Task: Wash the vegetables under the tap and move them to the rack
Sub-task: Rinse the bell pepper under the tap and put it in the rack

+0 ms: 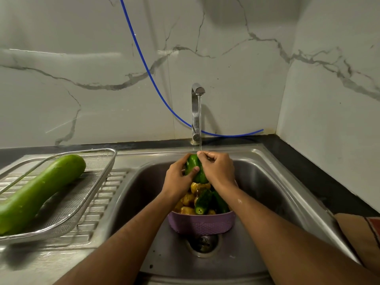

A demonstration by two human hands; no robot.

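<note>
Both hands, left (178, 176) and right (217, 169), are curled around a green capsicum (194, 168), held under the tap (196, 112) stream. Directly beneath them, more vegetables are piled in a purple basket (200, 223). Far left of the hands, a bottle gourd (39, 191) is laid in the rack (82, 204).

The desk (320, 175) is a black stone slab, with a stainless sink (144, 182) let into it just below the grips. Well left of the grips, on the sink's ribbed draining board (102, 194), sits a wire mesh rack (67, 204), and in it lies a long green bottle gourd (39, 192) (wet, by its shine). Directly beneath the grips a purple basket (200, 224) of vegetables stands on the basin floor, beside the drain (204, 242). Beyond the grips, the tap (196, 112) rises from the sink's back edge.
</note>
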